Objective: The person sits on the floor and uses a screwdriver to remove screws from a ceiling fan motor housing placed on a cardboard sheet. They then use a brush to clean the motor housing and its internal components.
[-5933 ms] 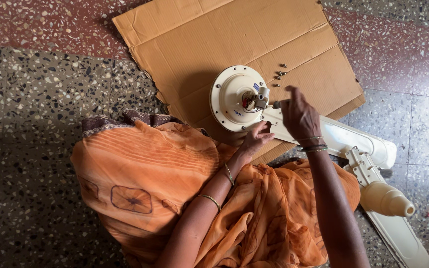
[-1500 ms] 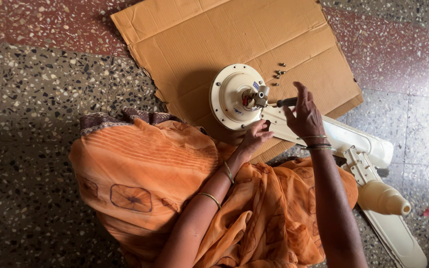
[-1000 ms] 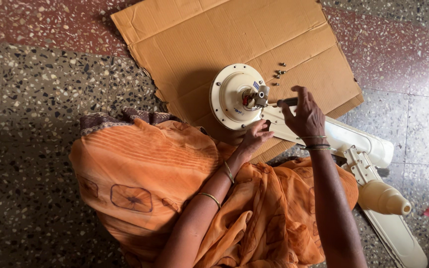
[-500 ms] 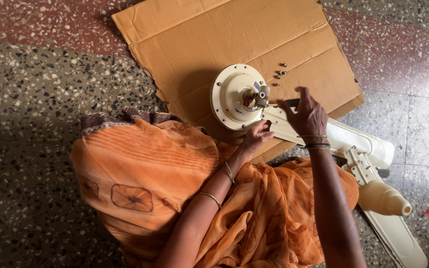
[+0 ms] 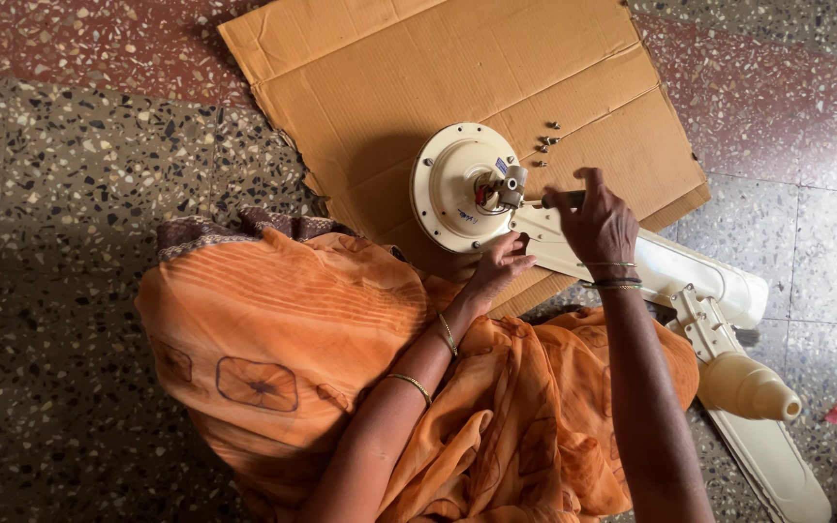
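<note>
Right hand grip closed on screwdriver | left hand open, steadying fan motor mid-frame | keep tool straight, press firmly.

Orange draped garment — wrist bangles.

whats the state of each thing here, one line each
fan motor housing: lying flat on the cardboard, centre hub facing up
left hand: resting on the housing rim
right hand: closed on a dark tool
dark tool: tip pointing at the hub
screws: loose on the cardboard
cardboard: flattened on the floor
fan blades: detached, lying beside the cardboard
</note>
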